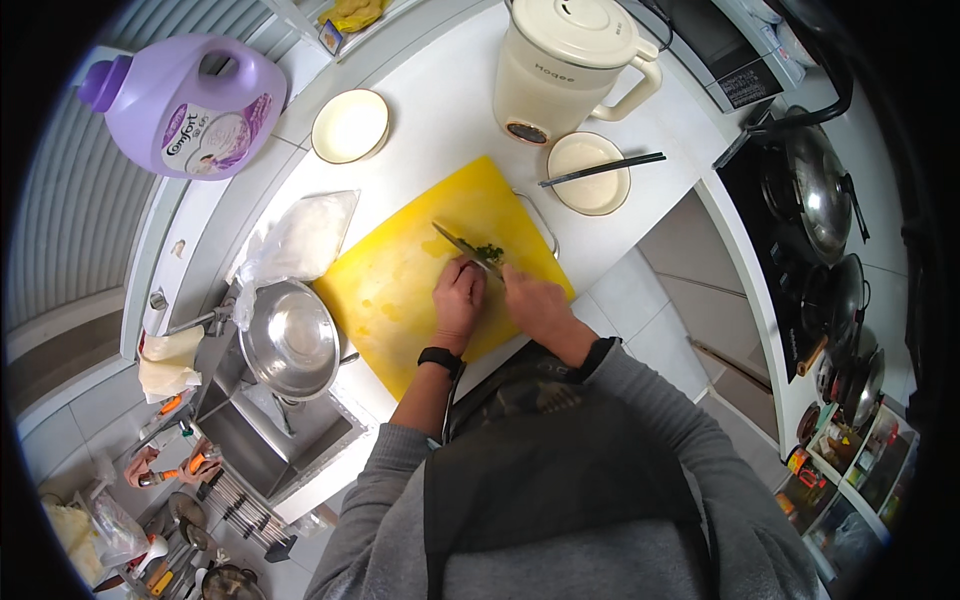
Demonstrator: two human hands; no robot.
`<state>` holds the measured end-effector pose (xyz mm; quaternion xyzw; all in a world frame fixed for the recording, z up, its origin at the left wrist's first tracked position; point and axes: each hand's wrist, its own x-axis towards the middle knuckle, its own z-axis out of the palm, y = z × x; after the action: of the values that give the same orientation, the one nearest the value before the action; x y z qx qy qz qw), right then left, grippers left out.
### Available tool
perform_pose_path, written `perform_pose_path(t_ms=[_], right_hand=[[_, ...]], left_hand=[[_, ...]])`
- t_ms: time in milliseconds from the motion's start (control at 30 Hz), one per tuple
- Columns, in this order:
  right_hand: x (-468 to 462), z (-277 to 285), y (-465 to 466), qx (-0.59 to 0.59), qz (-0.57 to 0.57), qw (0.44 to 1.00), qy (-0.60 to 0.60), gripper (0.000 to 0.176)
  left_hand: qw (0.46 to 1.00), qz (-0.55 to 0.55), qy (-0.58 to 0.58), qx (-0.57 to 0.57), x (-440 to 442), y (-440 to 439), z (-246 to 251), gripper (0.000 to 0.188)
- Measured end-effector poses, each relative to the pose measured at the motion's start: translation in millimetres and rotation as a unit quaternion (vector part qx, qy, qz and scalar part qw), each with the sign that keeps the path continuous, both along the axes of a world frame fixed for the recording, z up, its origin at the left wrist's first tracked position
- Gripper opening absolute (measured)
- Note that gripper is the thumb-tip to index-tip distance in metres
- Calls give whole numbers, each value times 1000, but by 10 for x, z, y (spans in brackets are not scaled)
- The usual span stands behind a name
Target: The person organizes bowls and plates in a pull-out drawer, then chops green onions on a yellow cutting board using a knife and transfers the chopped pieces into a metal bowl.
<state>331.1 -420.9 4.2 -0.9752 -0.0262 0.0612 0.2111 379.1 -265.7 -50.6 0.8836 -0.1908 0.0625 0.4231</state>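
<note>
A kitchen knife (pixel 459 241) is gripped by its handle in my right hand (pixel 536 300), blade slanting up and left over the yellow cutting board (pixel 390 307). Chopped dark green herbs (pixel 490 253) lie along the far side of the blade. My left hand (pixel 459 294) rests on the board just on the near side of the blade, fingers curled inward. Something reddish shows at its fingertips, mostly covered, so I cannot tell what it is or whether the hand holds it.
Beyond the board stand a cream electric jug (pixel 555 75), a bowl (pixel 577 196) with black chopsticks (pixel 604 169) across it, and another bowl (pixel 350 126). Left are a plastic bag (pixel 311 232), a metal basin (pixel 259 337) over the sink (pixel 315 435), and a purple detergent bottle (pixel 142 135). A cooktop (pixel 761 240) lies right.
</note>
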Motion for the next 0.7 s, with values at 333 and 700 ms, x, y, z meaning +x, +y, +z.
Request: perform_pose_path(t_ms=[333,700], right_hand=[[-300,263,-188,-32,46,997,-61,40],[-44,-20,3,41,-6,999,-7,16]], left_hand=[[1000,1,16,-8,36,22,11,8],[998,-28,12,46,36,57,-8,5]])
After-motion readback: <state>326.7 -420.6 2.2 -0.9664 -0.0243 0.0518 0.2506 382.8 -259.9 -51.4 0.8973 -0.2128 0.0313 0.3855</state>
